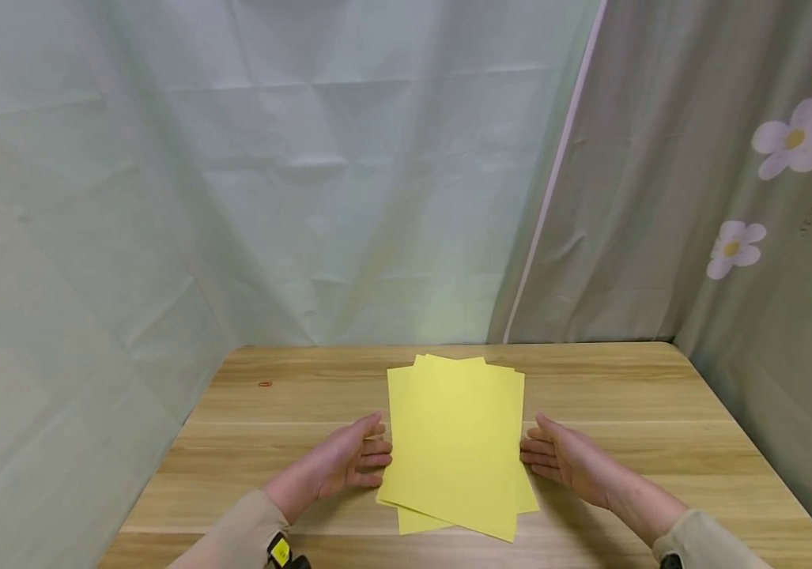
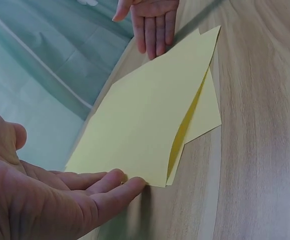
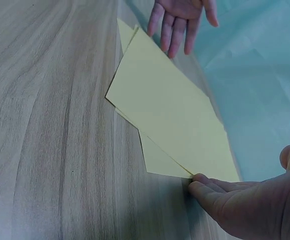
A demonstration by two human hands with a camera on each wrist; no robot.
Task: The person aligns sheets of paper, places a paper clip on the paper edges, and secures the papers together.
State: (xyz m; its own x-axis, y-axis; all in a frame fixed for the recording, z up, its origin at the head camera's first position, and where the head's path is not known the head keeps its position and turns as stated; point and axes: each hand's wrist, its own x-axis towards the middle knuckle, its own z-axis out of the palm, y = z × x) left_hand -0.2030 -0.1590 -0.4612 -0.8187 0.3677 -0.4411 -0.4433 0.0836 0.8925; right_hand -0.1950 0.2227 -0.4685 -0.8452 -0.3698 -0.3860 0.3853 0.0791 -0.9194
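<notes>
Several yellow sheets of paper (image 1: 457, 446) lie in an uneven stack on the wooden table, their corners fanned out at different angles. My left hand (image 1: 356, 458) is at the stack's left edge, fingers nearly straight and fingertips right at the paper. On the opposite side my right hand (image 1: 562, 458) faces it, palm inward, its fingertips at the right edge. In the left wrist view the top sheet (image 2: 145, 105) bows up along its near side, leaving a gap above the sheets below. The right wrist view shows a lower sheet (image 3: 160, 157) sticking out near the right fingertips.
A small orange-red paper clip (image 1: 265, 384) lies on the table (image 1: 612, 395) at the back left. Pale curtains (image 1: 349, 174) hang close behind the table and on both sides, the right one with white flowers.
</notes>
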